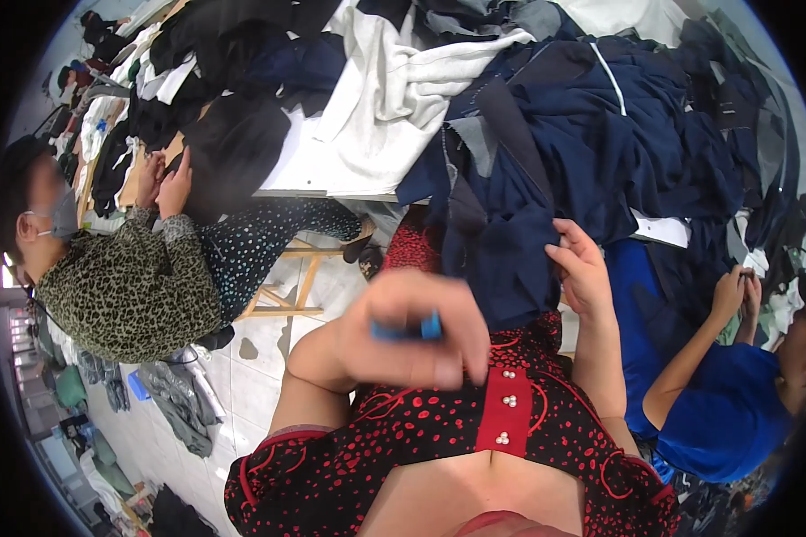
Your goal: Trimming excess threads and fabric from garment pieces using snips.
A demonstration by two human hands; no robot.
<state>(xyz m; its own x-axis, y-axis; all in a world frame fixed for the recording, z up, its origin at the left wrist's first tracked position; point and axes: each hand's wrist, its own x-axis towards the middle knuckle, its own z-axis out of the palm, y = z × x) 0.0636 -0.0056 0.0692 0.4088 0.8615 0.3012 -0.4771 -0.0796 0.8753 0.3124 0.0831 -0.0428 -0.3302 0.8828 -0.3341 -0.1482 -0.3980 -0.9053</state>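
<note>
Raised in front of my chest, my left hand [412, 331] is smeared by motion, its fingers curled round a small bright blue object [407, 328]. Blur hides what kind of tool that is. My right hand [584, 267] pinches the edge of a navy blue garment [510, 259] between thumb and fingers. That garment hangs off the table's near edge over my lap, with dark grey inner strips and overlocked seam edges showing. Farther up, it runs into a heap of the same navy cloth [627, 152].
Light grey knit cloth [394, 98] and black garments [233, 143] cover the white table [295, 152]. A masked person in a leopard-print top [134, 295] sits at left by a wooden stool [304, 282]. Another person in blue [725, 412] works at right. Grey bundles [175, 403] lie on the tiled floor.
</note>
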